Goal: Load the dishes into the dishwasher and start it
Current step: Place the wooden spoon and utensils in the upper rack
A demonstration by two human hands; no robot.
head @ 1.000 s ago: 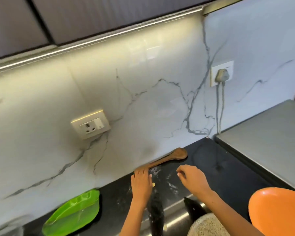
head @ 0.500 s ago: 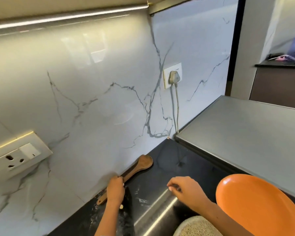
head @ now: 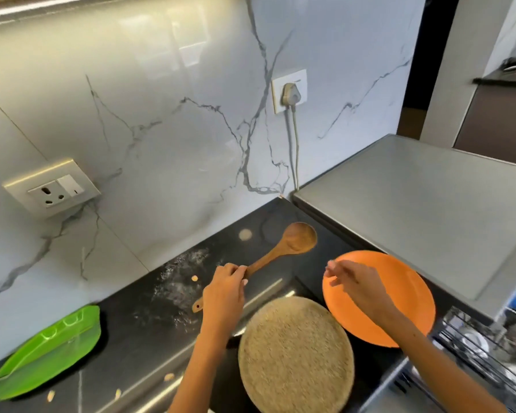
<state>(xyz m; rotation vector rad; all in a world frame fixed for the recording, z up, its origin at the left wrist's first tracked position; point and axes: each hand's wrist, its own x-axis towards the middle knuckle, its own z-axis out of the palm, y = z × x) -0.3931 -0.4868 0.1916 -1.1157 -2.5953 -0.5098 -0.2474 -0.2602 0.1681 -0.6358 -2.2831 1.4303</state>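
Note:
My left hand grips the handle of a wooden spoon, lifted off the black counter with its bowl pointing to the back right. My right hand hovers over an orange plate, fingers loosely apart and holding nothing. A round speckled beige plate lies in front of me, between my forearms. A green leaf-shaped plate rests on the counter at the far left. The wire rack of the dishwasher, with dishes in it, shows at the lower right.
The black counter carries flour dust and small crumbs. A grey steel appliance top stands at the right. The marble wall holds a socket and a plugged-in cord.
My left hand has taken the wooden spoon from against the wall and lifted it toward me. My right hand has moved right over the orange plate. The camera view has shifted.

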